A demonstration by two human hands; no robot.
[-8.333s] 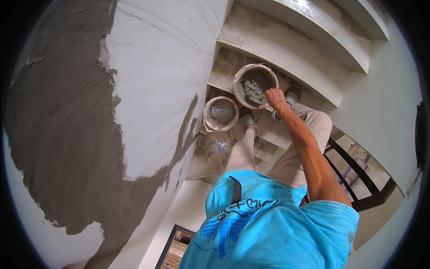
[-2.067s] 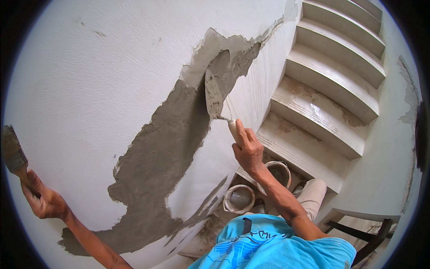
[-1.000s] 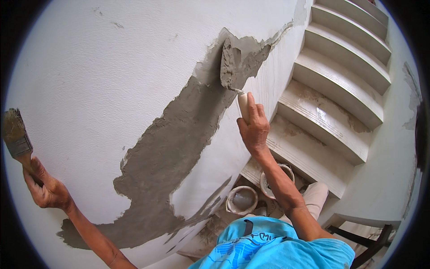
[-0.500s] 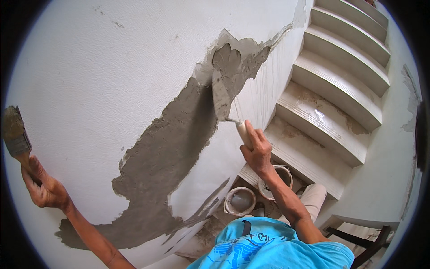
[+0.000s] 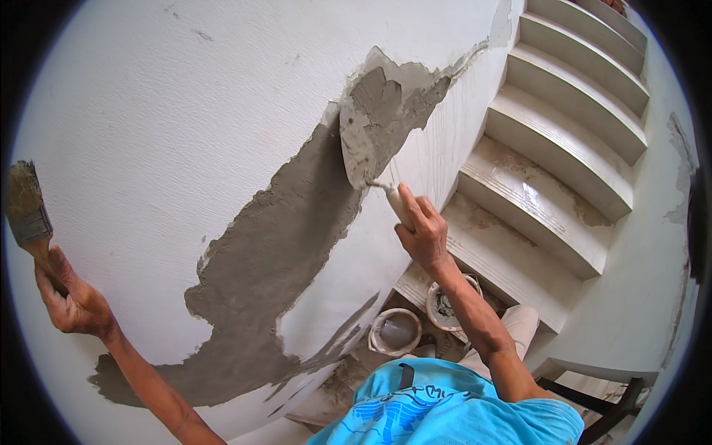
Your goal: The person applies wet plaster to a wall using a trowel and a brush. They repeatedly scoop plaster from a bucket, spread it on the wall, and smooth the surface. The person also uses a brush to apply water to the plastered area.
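My right hand (image 5: 426, 231) grips the pale handle of a trowel (image 5: 359, 147). Its mortar-smeared blade lies against the upper part of a grey mortar patch (image 5: 259, 241), which runs slantwise over the white wall (image 5: 185, 111). Thicker, rougher mortar shows just beyond the blade's far end. At the far left, my left hand (image 5: 80, 302) is closed round the wooden handle of a wide paintbrush (image 5: 30, 208). The brush points upward, its bristles dark and crusted, apart from the mortar.
Two buckets stand below my right arm: one holds greyish liquid (image 5: 395, 331), the other (image 5: 443, 305) something dark and wet. White stairs (image 5: 534, 200) climb at the right, with stained treads. A dark wooden frame (image 5: 619, 408) is at the lower right.
The trowel has moved a little to the left and up, and its blade has turned to show more of its face. My left hand with the paintbrush has risen slightly.
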